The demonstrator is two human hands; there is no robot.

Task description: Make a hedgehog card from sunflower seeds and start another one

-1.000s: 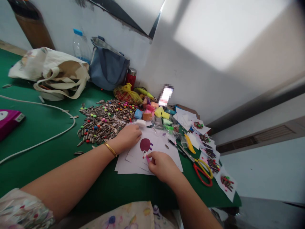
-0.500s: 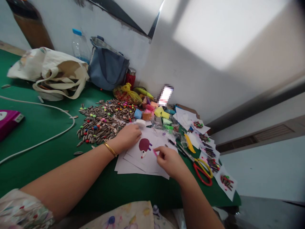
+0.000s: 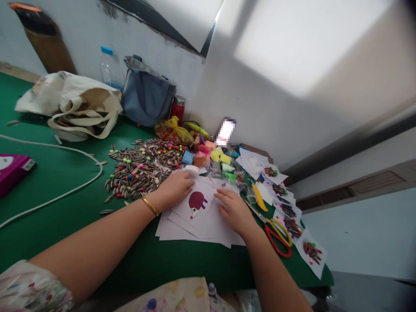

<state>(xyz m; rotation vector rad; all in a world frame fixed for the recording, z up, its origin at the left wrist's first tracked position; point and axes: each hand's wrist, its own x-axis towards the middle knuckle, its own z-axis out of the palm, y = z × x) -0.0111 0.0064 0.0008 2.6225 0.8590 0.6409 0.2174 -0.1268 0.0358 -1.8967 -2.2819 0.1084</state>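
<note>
A white sheet of paper (image 3: 201, 225) lies on top of a loose stack of sheets. On it is a maroon hedgehog shape (image 3: 196, 200) with a white face, a red nose and small purple legs. My left hand (image 3: 177, 186) rests flat on the paper's upper left, beside a white block of clay (image 3: 191, 170). To the right of the hedgehog, my right hand (image 3: 234, 210) touches the sheet with its fingers stretched out. I see nothing held in either hand, though what lies beneath the right palm is hidden.
Striped sunflower seeds (image 3: 139, 173) mixed with coloured bits are heaped on the left. Wrapped clay blocks (image 3: 199, 160) sit behind the paper. Scissors (image 3: 278, 236), a yellow cutter (image 3: 260, 197) and finished seed pictures (image 3: 312, 252) line the right. A phone (image 3: 226, 131) leans on the wall.
My right hand has opened from a pinch on a small pink piece and now lies with fingers extended. The pink piece no longer shows. My left hand stays nearly in place.
</note>
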